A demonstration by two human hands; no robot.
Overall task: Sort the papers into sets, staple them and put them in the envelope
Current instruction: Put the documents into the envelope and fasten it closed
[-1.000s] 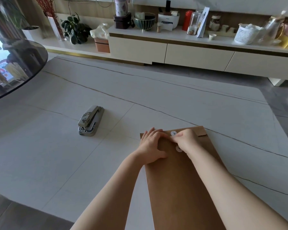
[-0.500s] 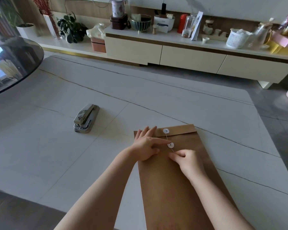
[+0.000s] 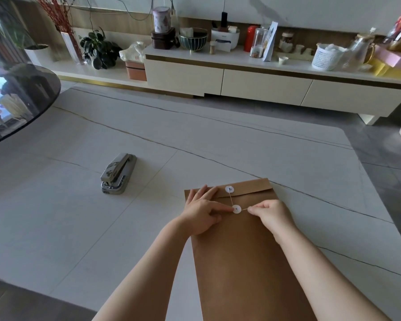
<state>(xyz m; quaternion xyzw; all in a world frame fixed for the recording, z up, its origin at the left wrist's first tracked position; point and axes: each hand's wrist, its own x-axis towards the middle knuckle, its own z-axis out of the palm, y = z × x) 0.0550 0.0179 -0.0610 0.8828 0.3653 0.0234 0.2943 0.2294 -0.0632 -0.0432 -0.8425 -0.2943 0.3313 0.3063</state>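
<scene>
A brown envelope [image 3: 245, 262] lies flat on the white table [image 3: 148, 158], flap folded down at its far end. Two white closure discs sit on it, an upper disc [image 3: 229, 189] on the flap and a lower disc [image 3: 236, 209] on the body, joined by a thin string [image 3: 233, 199]. My left hand [image 3: 203, 213] rests on the envelope's upper left with straight fingers, index tip beside the lower disc. My right hand [image 3: 270, 215] pinches the string's end just right of that disc. No loose papers show.
A metal stapler [image 3: 117, 173] lies on the table to the left of the envelope. A dark round glass table [image 3: 16, 100] overlaps the far left. A low white cabinet [image 3: 264, 86] with jars, bowls and baskets runs along the back.
My right hand has carried the string from below the lower disc round to its right side. My left hand stays pressed on the envelope. The view has shifted slightly.
</scene>
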